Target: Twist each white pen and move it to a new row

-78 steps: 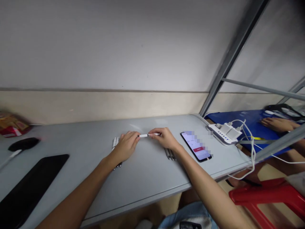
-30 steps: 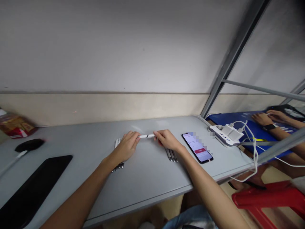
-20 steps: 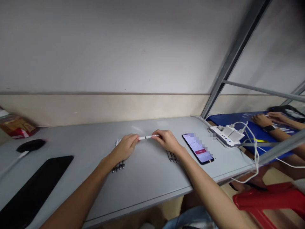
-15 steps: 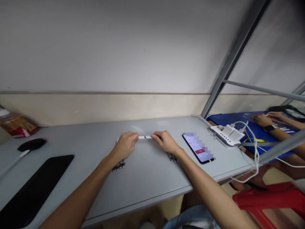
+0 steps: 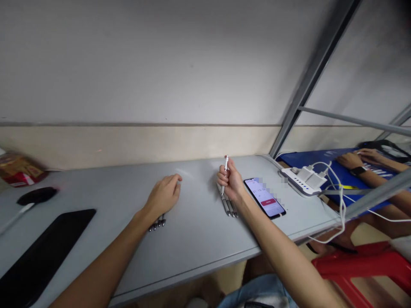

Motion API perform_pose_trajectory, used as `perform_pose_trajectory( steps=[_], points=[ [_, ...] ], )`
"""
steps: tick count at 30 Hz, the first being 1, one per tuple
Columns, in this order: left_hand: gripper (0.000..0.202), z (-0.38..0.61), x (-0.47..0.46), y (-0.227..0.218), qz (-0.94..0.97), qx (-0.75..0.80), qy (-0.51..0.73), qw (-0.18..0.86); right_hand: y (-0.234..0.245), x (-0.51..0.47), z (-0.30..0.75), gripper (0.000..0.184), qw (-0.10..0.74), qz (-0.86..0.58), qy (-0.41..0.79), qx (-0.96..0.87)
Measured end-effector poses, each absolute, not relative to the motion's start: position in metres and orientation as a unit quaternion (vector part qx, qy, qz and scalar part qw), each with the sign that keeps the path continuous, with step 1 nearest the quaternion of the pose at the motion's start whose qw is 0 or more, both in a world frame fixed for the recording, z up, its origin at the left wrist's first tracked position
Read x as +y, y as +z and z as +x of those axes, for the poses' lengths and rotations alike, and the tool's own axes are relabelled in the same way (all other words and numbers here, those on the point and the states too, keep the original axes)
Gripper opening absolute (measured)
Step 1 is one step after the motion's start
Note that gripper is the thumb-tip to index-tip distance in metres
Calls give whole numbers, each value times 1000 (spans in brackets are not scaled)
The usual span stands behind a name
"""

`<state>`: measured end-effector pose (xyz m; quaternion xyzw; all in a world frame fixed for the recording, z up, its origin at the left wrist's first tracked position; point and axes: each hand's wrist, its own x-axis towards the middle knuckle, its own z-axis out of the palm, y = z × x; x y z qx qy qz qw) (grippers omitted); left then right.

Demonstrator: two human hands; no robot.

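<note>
My right hand [image 5: 230, 182] is closed in a fist around a white pen [image 5: 225, 167] held upright, its top sticking out above my thumb. Under that hand several grey pens [image 5: 229, 207] lie side by side on the grey table [image 5: 199, 226]. My left hand [image 5: 163, 195] rests on the table with its fingers loosely curled and holds nothing I can see. It covers a second row of pens [image 5: 156, 222], whose tips show below my wrist.
A lit phone [image 5: 264, 197] lies right of my right hand. A white power strip [image 5: 300, 179] with chargers and cables sits at the table's right end. A black pad [image 5: 38, 256], black mouse [image 5: 35, 194] and snack packet [image 5: 17, 171] are at left. Another person's arms [image 5: 369, 171] rest on a blue surface.
Both hands held the white pen level between them. Now my left hand has let go and dropped to the table, and my right hand has turned the pen upright in its fist.
</note>
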<state>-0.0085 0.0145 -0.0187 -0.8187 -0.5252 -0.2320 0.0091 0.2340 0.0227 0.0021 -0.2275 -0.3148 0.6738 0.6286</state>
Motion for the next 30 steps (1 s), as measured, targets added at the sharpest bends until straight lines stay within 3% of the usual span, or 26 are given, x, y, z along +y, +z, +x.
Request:
perform_pose_trajectory(
  steps=[16,30],
  points=[
    [23,-35,28,-7,-778,-580,-238,44,3,21,238,29,596,-205,683,-370],
    [25,-48,30,-5,-767,-611,-197,18,-2,26,240,25,574,-211,694,-380]
  ],
)
